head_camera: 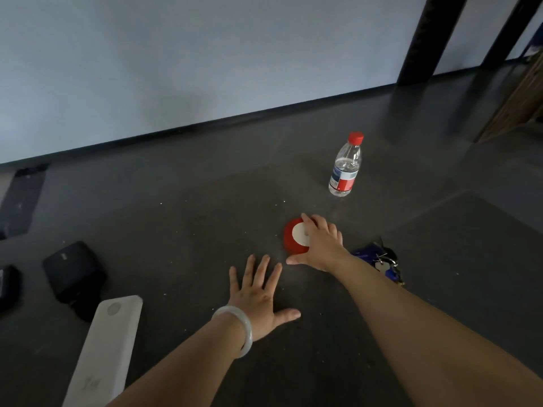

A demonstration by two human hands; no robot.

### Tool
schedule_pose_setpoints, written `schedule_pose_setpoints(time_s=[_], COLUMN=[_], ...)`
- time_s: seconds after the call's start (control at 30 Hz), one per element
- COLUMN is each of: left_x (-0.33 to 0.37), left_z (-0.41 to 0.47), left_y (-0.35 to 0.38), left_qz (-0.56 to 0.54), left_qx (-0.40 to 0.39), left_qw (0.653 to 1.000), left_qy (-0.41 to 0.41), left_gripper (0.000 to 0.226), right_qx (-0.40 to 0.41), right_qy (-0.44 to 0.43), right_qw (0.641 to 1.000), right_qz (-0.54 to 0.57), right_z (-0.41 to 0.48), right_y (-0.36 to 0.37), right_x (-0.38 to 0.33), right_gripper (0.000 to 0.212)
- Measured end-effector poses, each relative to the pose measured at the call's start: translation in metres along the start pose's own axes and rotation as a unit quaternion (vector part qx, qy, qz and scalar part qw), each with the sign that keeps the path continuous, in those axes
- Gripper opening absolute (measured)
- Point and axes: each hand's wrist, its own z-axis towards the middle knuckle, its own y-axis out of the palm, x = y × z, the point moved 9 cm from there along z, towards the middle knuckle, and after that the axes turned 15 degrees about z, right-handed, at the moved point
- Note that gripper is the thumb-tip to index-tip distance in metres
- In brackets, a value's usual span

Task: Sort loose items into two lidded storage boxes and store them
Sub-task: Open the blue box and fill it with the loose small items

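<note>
My right grip (318,245) clasping the red tape roll (291,244) from above on the floor (176,230), thumb at its near edge, my left grip (258,295) splayed flat just beside it

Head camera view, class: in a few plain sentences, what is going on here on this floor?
A person is reaching out over a dark floor. The right hand grips a red tape roll lying flat, with the fingers over its far edge and the thumb at its near side. The left hand rests open on the floor, fingers spread, holding nothing. A water bottle stands upright beyond the roll, and a bunch of keys lies beside the right wrist. No storage box is in view.
</note>
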Motion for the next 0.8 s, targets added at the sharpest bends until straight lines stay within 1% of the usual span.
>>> schedule_pose_setpoints(time_s=[0.13, 0.2, 0.27, 0.33, 0.47, 0.6, 0.63, 0.7, 0.8], left_x=[0.0, 0.0, 0.0, -0.002, -0.001, 0.003, 0.006, 0.019, 0.064], left_z=[-0.002, -0.002, -0.003, -0.003, -0.006, -0.01, -0.011, -0.014, -0.014], left_y=[-0.002, -0.003, -0.002, -0.002, -0.006, -0.019, -0.026, -0.043, -0.071], left_qz=[0.005, 0.002, 0.0, -0.006, -0.01, 0.002, 0.002, -0.004, -0.039], left_qx=[-0.003, -0.007, -0.009, -0.008, 0.006, 0.008, 0.017, 0.065, 0.145], left_qw=[1.0, 1.0, 1.0, 1.0, 1.0, 1.0, 1.0, 0.998, 0.987], left_qy=[0.0, 0.001, 0.0, -0.003, -0.004, -0.011, -0.014, -0.007, 0.05], left_gripper=[0.1, 0.1, 0.099, 0.099, 0.098, 0.097, 0.094, 0.082, 0.068], right_qx=[0.045, 0.101, 0.168, 0.211, 0.243, 0.259, 0.258, 0.262, 0.28], right_qy=[0.004, 0.015, 0.049, 0.093, 0.133, 0.157, 0.166, 0.183, 0.2], right_qw=[0.998, 0.994, 0.984, 0.973, 0.961, 0.953, 0.952, 0.947, 0.939], right_qz=[0.04, 0.037, 0.022, 0.02, 0.023, 0.022, 0.022, 0.022, 0.029], right_z=[-0.016, -0.034, -0.062, -0.095, -0.163, -0.212, -0.221, -0.238, -0.26], right_y=[-0.008, -0.026, -0.048, -0.065, -0.084, -0.09, -0.089, -0.085, -0.078], right_x=[0.002, 0.011, 0.031, 0.058, 0.106, 0.133, 0.138, 0.149, 0.161], right_gripper=[0.109, 0.109, 0.112, 0.115, 0.114, 0.113, 0.112, 0.113, 0.113])
